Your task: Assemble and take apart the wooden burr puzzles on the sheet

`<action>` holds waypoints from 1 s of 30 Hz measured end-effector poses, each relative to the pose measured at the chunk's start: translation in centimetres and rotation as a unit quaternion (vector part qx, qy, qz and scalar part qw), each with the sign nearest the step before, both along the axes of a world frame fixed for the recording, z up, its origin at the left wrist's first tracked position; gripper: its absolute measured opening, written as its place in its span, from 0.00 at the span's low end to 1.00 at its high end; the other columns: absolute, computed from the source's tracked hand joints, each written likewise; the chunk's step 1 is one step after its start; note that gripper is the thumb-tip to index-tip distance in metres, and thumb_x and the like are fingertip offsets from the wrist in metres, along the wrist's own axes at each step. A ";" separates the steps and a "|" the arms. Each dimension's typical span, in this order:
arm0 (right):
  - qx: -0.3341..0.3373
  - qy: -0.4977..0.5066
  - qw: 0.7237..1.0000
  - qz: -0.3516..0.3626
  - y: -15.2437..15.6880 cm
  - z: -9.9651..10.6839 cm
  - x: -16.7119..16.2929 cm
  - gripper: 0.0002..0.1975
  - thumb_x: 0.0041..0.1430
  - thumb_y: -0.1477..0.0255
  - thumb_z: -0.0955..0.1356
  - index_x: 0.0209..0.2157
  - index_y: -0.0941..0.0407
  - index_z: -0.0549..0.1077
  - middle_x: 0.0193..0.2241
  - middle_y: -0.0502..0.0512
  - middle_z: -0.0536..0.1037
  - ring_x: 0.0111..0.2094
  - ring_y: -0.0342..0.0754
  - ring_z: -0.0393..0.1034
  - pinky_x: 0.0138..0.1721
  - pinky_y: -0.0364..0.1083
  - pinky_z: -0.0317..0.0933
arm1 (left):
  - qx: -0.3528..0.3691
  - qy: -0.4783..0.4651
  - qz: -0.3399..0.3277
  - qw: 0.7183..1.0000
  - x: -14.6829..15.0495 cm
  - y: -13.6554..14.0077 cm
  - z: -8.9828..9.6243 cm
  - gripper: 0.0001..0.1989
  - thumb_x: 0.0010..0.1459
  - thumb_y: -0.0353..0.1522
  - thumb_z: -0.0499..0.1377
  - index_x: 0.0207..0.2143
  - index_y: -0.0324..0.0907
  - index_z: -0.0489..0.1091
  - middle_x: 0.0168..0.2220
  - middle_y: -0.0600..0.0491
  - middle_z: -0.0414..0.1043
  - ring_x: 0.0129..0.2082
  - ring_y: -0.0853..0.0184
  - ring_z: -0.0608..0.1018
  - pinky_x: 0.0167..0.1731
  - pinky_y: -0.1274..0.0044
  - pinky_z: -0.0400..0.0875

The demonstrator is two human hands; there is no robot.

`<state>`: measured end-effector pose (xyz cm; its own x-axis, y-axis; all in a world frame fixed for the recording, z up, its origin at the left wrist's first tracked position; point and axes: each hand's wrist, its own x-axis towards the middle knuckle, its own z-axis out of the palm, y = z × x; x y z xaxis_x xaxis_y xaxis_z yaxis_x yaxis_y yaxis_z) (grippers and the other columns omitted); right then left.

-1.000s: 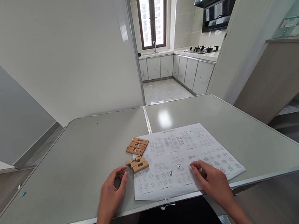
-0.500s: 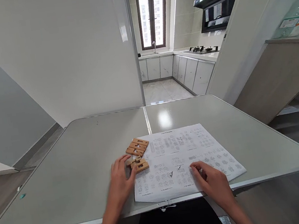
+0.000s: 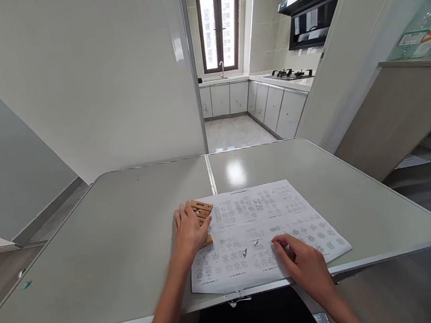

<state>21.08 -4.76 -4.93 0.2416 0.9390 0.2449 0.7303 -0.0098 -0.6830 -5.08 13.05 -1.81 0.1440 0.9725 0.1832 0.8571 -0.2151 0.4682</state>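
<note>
My left hand (image 3: 191, 231) lies over a group of slotted wooden pieces, its fingers at their left side and the thumb across to the right. The darker flat wooden pieces (image 3: 201, 207) show past the fingers, with cutouts and small marks on them. Under the palm, a lighter wooden block (image 3: 209, 240) shows only its end; the rest is hidden. My right hand (image 3: 301, 259) rests on the printed sheet (image 3: 245, 232), thumb and fingertips drawn together, with nothing visible between them. Rows of small line drawings cover the sheet.
The pale table (image 3: 131, 248) has a metal rim and a centre seam (image 3: 211, 175). A small teal scrap (image 3: 26, 285) lies near its left edge. Large plastic bottles (image 3: 423, 28) stand on a shelf at the right. Beyond the table is a kitchen with a stove (image 3: 291, 74).
My left hand has moved forward and right, from beside the lighter wooden block to over the wooden pieces, covering most of them. My right hand stays in place on the sheet.
</note>
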 end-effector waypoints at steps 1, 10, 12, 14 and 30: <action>-0.002 0.001 1.000 0.001 0.0 0.0 0.0 0.23 0.73 0.54 0.58 0.41 0.52 0.78 0.31 0.53 0.82 0.25 0.48 0.73 0.28 0.45 0.65 | -0.006 0.015 0.007 1.000 0.2 0.2 -0.1 0.40 0.61 0.47 0.59 0.68 0.36 0.52 0.70 0.29 0.55 0.72 0.35 0.54 0.65 0.49 0.52; -0.007 0.006 1.000 -0.002 0.0 0.0 0.0 0.23 0.73 0.52 0.58 0.42 0.52 0.78 0.31 0.53 0.82 0.25 0.48 0.73 0.30 0.45 0.65 | -0.056 0.114 0.002 0.992 2.7 1.4 -0.7 0.29 0.69 0.41 0.51 0.69 0.42 0.57 0.73 0.32 0.51 0.71 0.34 0.54 0.64 0.45 0.49; -0.008 0.007 1.000 -0.002 -0.1 0.1 0.0 0.22 0.73 0.53 0.59 0.42 0.51 0.78 0.31 0.52 0.82 0.25 0.48 0.73 0.29 0.45 0.65 | -0.064 0.123 -0.002 0.990 2.9 1.5 -0.7 0.29 0.69 0.41 0.50 0.69 0.41 0.59 0.73 0.32 0.50 0.71 0.32 0.54 0.64 0.45 0.49; -0.007 0.006 1.000 -0.002 -0.1 0.2 -0.1 0.22 0.73 0.53 0.59 0.41 0.51 0.77 0.31 0.51 0.82 0.25 0.48 0.73 0.30 0.45 0.65 | -0.066 0.128 -0.010 0.990 3.2 1.6 -0.7 0.29 0.70 0.41 0.50 0.69 0.41 0.60 0.73 0.32 0.51 0.71 0.32 0.54 0.65 0.45 0.49; -0.010 -0.003 1.000 -0.004 0.0 0.1 -0.1 0.22 0.73 0.53 0.58 0.42 0.51 0.78 0.30 0.53 0.81 0.26 0.49 0.73 0.30 0.46 0.64 | -0.027 0.090 -0.200 0.975 7.4 -3.4 -1.1 0.25 0.71 0.44 0.53 0.68 0.52 0.63 0.75 0.50 0.51 0.74 0.43 0.51 0.69 0.50 0.54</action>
